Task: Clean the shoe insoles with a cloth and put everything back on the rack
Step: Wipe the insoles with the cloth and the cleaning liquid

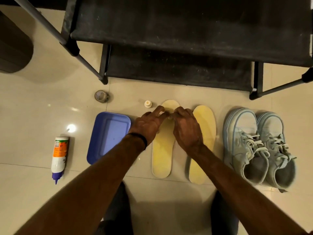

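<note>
Head view: both hands [169, 126] meet over left insole [162, 150] toe.

Both forearms extend forward from the lower corners of the view and converge toward the centre. The left hand [149, 124] is palm down, its fingers spread and bent, the fingertips meeting those of the other hand. A dark band circles the left wrist. The right hand [186, 128] is palm down, knuckles raised, fingers curled inward. Something small and pale shows between the fingertips; what it is cannot be told.
</note>
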